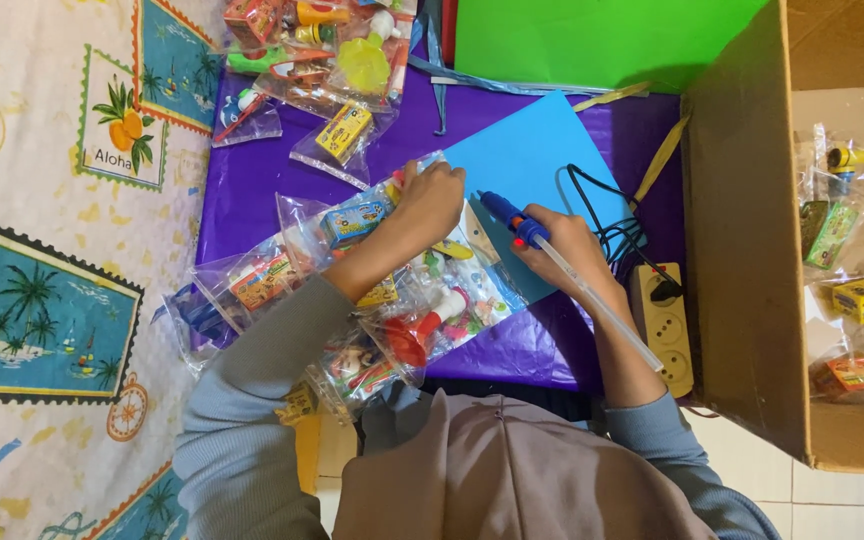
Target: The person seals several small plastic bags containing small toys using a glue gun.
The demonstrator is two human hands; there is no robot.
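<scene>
A: What fills the view, biggest first?

B: A brown cardboard box [747, 230] at three o'clock, then a purple sheet [252, 175] at centre with a blue card [542, 150] on it.

A: And the hands?

B: The left hand [430, 200], fingers curled together, presses a clear toy packet [352, 225] at centre. The right hand [564, 245], just toward three o'clock, is clamped around a blue glue gun [508, 217], nozzle pointing to ten o'clock.

Glossy clear plastic bags [392, 290] crinkle on a shiny purple sheet [252, 170], with matt blue paper [542, 160] at one o'clock and rough brown cardboard box [742, 230] at three o'clock.
</scene>
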